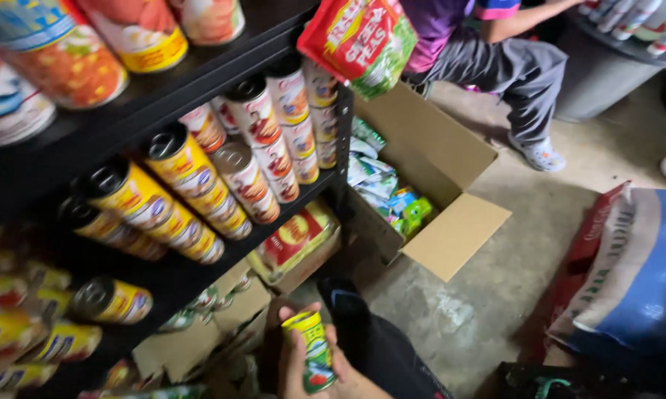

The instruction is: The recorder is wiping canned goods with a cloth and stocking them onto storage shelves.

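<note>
Closest to my view, low in the frame, one of my hands [303, 366] wraps its fingers around a small green and yellow can [312, 351], holding it upright just in front of the lower shelves. I cannot tell whether this is the left or the right hand, and the other one is out of sight. Beside the can, black shelves [163, 92] carry rows of cans lying on their sides: yellow cans [137, 196] to the left, red and white cans [255, 114] further along. An open cardboard box [436, 170] sits on the concrete floor [495, 295] at the shelf's end, filled with green and blue packets [392, 199]. A red and green bag [359, 41] hangs near the top. Another person [495, 52] crouches beyond the box. A large sack [636, 273] lies on the right.
</note>
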